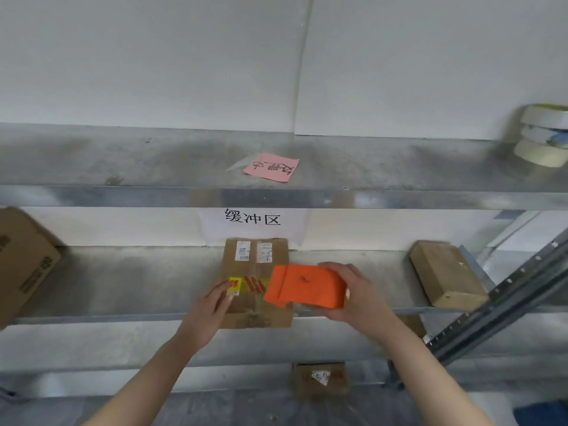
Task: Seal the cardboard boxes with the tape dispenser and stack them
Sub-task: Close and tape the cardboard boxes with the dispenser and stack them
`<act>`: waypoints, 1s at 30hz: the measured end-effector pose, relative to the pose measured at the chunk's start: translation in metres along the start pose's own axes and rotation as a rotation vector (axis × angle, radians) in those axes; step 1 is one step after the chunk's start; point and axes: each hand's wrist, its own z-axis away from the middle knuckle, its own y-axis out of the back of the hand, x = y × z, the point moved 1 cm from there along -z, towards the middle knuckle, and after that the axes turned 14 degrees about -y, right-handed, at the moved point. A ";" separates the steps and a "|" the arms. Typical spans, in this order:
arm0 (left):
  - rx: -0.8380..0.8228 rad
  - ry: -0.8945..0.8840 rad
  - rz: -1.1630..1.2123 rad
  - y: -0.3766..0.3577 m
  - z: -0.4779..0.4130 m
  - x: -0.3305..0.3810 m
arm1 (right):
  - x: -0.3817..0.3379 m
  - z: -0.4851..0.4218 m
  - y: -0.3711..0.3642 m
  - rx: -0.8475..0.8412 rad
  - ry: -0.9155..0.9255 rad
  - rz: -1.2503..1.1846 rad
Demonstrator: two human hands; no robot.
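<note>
A flat brown cardboard box with white labels and red-yellow tape lies on the middle metal shelf, its front edge over the shelf lip. My left hand rests on the box's left side, fingers straight, pressing its top. My right hand grips an orange tape dispenser and holds it over the box's right half. The tape roll itself is hidden under the dispenser body.
A large cardboard box stands at the shelf's far left and a smaller brown box at its right. Tape rolls and a pink note sit on the upper shelf. Another small box lies below. A slotted upright slants at right.
</note>
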 end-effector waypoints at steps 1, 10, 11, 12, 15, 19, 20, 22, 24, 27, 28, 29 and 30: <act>0.041 0.003 0.075 0.005 0.002 0.006 | -0.015 0.001 -0.002 -0.019 0.017 -0.019; -0.052 0.241 0.863 0.026 0.016 0.015 | -0.075 0.006 -0.042 -0.078 0.042 -0.192; -0.069 0.233 0.880 0.026 0.020 0.015 | -0.078 0.006 -0.046 -0.077 0.043 -0.201; -0.083 0.219 0.905 0.026 0.026 0.016 | -0.080 0.006 -0.049 -0.076 0.043 -0.211; -0.029 0.199 0.973 0.024 0.031 0.014 | -0.085 0.007 -0.058 -0.074 0.052 -0.239; 0.046 0.172 1.023 0.023 0.034 0.017 | -0.085 0.008 -0.064 -0.071 0.061 -0.223; 0.056 0.190 1.020 0.022 0.032 0.017 | -0.084 0.007 -0.064 -0.076 0.060 -0.221; 0.046 0.258 1.030 0.017 0.031 0.018 | -0.082 0.006 -0.065 -0.082 0.064 -0.218; -0.034 0.333 1.070 0.010 0.029 0.018 | -0.080 0.005 -0.065 -0.084 0.068 -0.225; -0.162 0.390 1.042 -0.001 0.029 0.022 | -0.077 0.002 -0.064 -0.102 0.066 -0.224; -0.161 0.398 1.040 -0.005 0.028 0.023 | -0.075 0.000 -0.064 -0.107 0.068 -0.221; -0.143 0.396 1.056 -0.007 0.027 0.026 | -0.073 -0.001 -0.063 -0.109 0.068 -0.219; -0.119 0.379 1.084 -0.010 0.027 0.028 | -0.071 -0.001 -0.063 -0.111 0.069 -0.214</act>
